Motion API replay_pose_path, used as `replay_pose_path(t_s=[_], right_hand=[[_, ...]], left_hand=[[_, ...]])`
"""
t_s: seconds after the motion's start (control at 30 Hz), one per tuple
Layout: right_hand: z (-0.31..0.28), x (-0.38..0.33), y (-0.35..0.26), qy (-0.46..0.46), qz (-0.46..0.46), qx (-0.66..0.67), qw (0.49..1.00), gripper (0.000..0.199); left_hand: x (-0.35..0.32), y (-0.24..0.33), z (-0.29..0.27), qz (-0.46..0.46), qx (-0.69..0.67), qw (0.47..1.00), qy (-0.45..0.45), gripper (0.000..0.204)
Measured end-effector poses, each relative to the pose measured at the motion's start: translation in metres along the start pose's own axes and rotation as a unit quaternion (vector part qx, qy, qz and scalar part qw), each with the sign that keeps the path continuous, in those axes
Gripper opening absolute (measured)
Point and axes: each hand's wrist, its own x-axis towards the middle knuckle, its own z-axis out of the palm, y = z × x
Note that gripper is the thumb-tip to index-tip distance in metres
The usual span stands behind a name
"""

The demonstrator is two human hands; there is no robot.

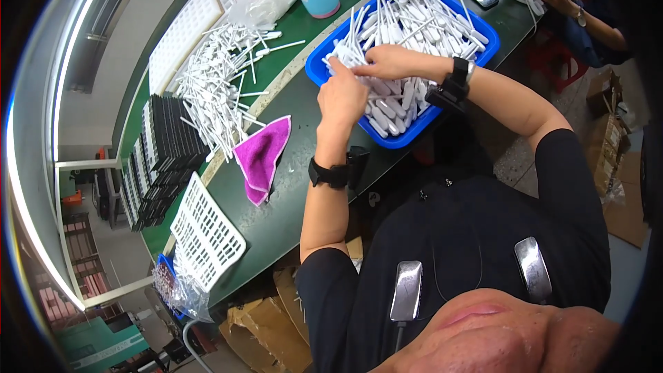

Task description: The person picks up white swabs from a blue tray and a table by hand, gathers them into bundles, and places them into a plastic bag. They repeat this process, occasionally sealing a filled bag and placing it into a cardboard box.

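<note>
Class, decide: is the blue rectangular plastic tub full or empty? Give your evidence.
Largely full, it appears: the tub is heaped with slender white pieces, some poking above its rim. The pile's depth cannot be told.

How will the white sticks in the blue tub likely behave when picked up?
The white sticks are probably stiff: several jut straight from the heap without sagging. Being slim, each is likely light. Their thick, rounded ends look smooth, so they may slip or roll.
</note>
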Motion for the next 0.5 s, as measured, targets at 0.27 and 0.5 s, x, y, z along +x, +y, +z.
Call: replay_pose_path(t_s=[0.27,0.5], right_hand=[[0.024,0.010,0.008,-0.023,0.075,0.245,0.966,0.070],[0.039,0.015,0.033,-0.063,0.115,0.408,0.904,0.044]], left_hand=[[0.003,-0.021,0.021,0.015,-0.179,0.983,-0.039,0.048],[-0.013,-0.004,0.031,0.011,-0.280,0.960,0.030,0.059]])
